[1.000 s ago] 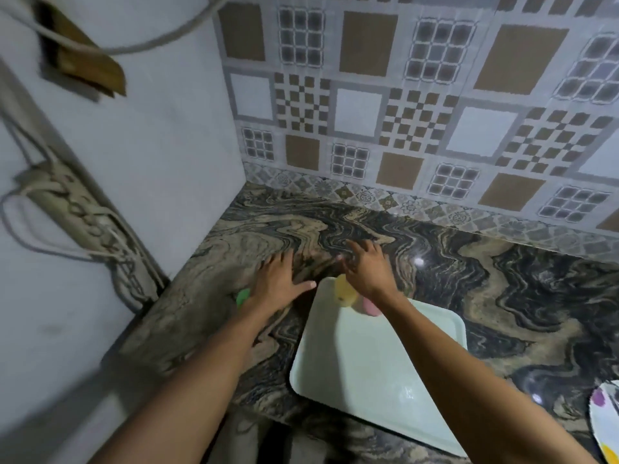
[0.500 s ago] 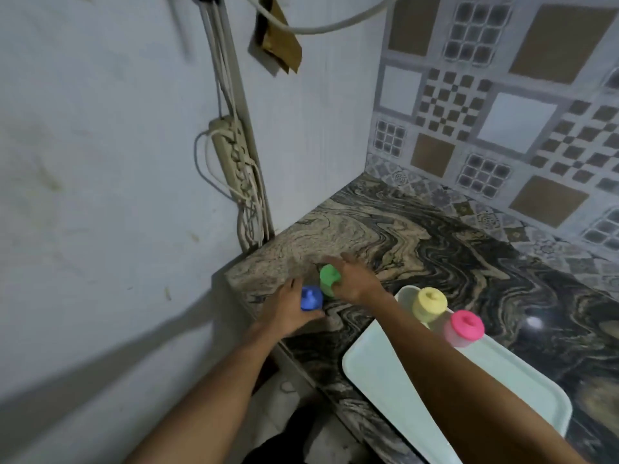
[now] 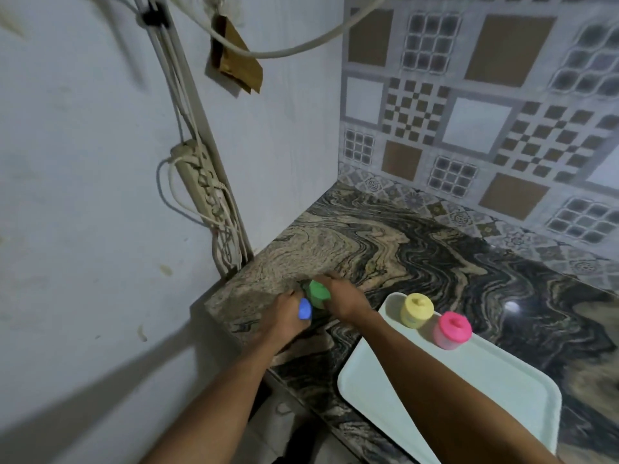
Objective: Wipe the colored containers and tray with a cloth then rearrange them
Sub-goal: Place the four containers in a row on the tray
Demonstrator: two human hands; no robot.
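My left hand (image 3: 283, 318) is closed around a blue-lidded container (image 3: 304, 309) at the near left corner of the marbled counter. My right hand (image 3: 345, 300) grips a green-lidded container (image 3: 317, 291) just beside it; the two lids almost touch. Both container bodies are hidden by my fingers. A pale mint tray (image 3: 375, 383) lies to the right, partly under my right forearm. On its far end stand a yellow-lidded container (image 3: 416, 309) and a pink-lidded container (image 3: 452, 329), side by side. No cloth is visible.
The counter (image 3: 385, 249) ends at a front edge near my left wrist. A white wall with a power strip and cables (image 3: 197, 182) stands on the left. Patterned tiles (image 3: 469, 128) back the counter.
The view swung left. My hands left the tray, where the yellow and pink containers now stand, and closed on the blue and green containers at the counter's corner.
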